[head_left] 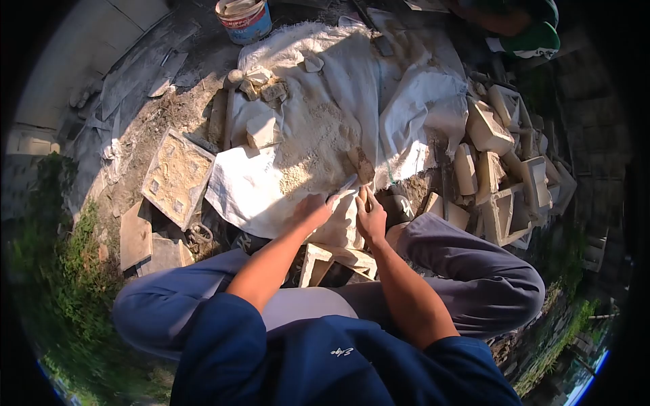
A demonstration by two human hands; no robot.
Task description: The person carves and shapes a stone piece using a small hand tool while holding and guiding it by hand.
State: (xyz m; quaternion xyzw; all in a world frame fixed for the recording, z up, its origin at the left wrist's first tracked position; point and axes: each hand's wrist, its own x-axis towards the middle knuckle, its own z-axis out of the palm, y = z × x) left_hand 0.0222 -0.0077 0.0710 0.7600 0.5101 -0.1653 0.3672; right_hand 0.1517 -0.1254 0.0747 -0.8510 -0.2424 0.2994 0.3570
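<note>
My left hand (314,211) is closed around a slim, pale, blade-like tool (348,184) whose tip points up and to the right. My right hand (372,215) grips the light handle of a rusty trowel (363,166), its brown blade pointing away from me. The two tools nearly meet, and I cannot tell whether they touch. Beneath them spreads a white woven sheet (254,193), strewn with pale crumbly powder (305,172). Close below my hands stands a pale open-framed block (317,260), between my legs.
Hollow pale blocks (501,210) are piled at the right. A flat square mould-like tray (177,177) lies at the left, near flat slabs (137,233). Stone chunks (263,128) rest on the sheet. A paint bucket (245,24) stands behind; another person's arm (497,20) shows top right.
</note>
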